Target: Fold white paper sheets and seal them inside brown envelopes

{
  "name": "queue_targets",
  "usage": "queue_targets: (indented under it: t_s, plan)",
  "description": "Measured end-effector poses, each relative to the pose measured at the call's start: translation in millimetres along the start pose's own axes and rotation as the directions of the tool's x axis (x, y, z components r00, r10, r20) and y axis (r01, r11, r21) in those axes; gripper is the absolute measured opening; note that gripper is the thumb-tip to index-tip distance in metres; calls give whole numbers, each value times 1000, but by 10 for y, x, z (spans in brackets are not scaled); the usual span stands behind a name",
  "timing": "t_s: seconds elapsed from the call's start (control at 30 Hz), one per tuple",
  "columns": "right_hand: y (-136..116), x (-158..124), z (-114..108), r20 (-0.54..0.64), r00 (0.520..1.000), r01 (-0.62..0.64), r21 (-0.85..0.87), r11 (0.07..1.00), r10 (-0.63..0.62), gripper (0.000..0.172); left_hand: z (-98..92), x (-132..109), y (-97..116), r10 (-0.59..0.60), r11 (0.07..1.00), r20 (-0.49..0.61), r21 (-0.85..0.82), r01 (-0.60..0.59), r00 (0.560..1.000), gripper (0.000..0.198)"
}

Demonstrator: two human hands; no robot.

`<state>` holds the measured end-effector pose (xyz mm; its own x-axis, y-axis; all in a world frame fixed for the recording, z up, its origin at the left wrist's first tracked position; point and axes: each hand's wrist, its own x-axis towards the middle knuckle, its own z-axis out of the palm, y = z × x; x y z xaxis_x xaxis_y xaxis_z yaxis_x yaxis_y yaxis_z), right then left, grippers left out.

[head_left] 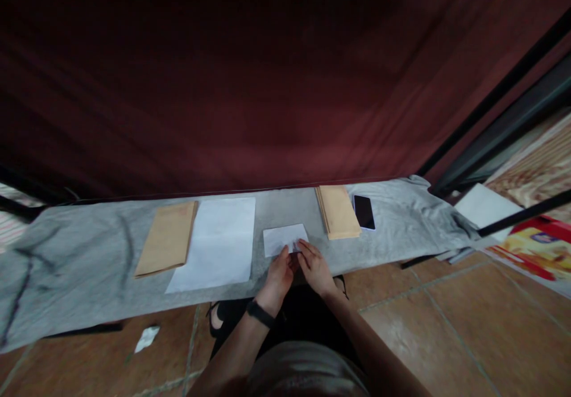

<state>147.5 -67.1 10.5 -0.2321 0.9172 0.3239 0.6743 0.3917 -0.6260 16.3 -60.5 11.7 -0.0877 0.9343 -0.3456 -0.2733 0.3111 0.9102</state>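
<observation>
- Nearest you, on the tiled floor (446, 325) left of your legs, lies a small scrap of paper (146, 337). It is well apart from both hands.
- Your left hand (279, 275), with a black wristband (260, 314) at the wrist, reaches forward with its fingers extended and the tips down on the near edge of the folded white paper (283, 238). I cannot tell whether the thumb pinches underneath.
- Your right hand (314, 266) lies just beside the left, fingers curved, with the tips pressing the same paper at its near right corner. I cannot tell whether it grips.
- The folded white paper lies flat on the grey cloth (66, 278), near the front edge of the table and directly ahead of you.
- Handling, as a judgement:
  - The paper is very light, thin and limp, and it creases readily.
  - It is likely to slide on the cloth unless pinned.
  - The free near edge or a corner is the soundest place to hold it.
- Left of it, close but apart, is a large white sheet (218, 242). A brown envelope (167, 238) lies against that sheet's left side.
- To the right and further back lies a stack of brown envelopes (338, 211), with a phone (364, 211) beside it, screen dark.
- Nothing lies between your hands and the paper.
- A dark red curtain (267, 76) closes off the far side.
</observation>
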Motion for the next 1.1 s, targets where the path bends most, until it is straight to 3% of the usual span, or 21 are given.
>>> queue_targets:
  t_s: [0.13,0.2,0.27,0.33,0.43,0.5,0.57,0.73,0.97,1.1]
  plan:
    - [30,-82,42,32,999,34,-42,999,-33,44,-139,-227,-6,-17,999,65,33,15,998,34]
    - [13,-99,52,33,999,43,-51,998,-41,44,-192,-358,-10,55,990,70,124,-63,996,39]
    - [-23,-93,50,31,998,47,-38,998,-46,44,-223,-447,-15,213,930,74,290,-225,974,38]
    - [-67,-60,40,33,998,49,-14,999,-48,46,-241,-468,-30,408,732,134,544,-411,903,37]
    - [-128,15,32,72,994,81,-9,997,-80,47,-270,-391,-98,514,235,334,831,-504,790,52]
    - [-155,52,43,124,985,126,-34,991,-121,48,-297,-317,-171,483,24,408,878,-477,775,57]
    - [-163,57,67,178,972,171,-81,982,-155,48,-326,-265,-240,473,-71,427,890,-450,771,60]
    - [-63,-44,100,194,968,201,-233,951,-157,51,-390,-280,-276,477,-128,426,899,-418,769,60]
    - [232,-177,-11,88,990,136,-337,932,-112,55,-504,-351,-176,498,-115,371,924,-364,784,62]
    - [281,-213,-57,79,990,134,-362,923,-113,54,-569,-381,-152,524,-117,324,944,-310,788,61]
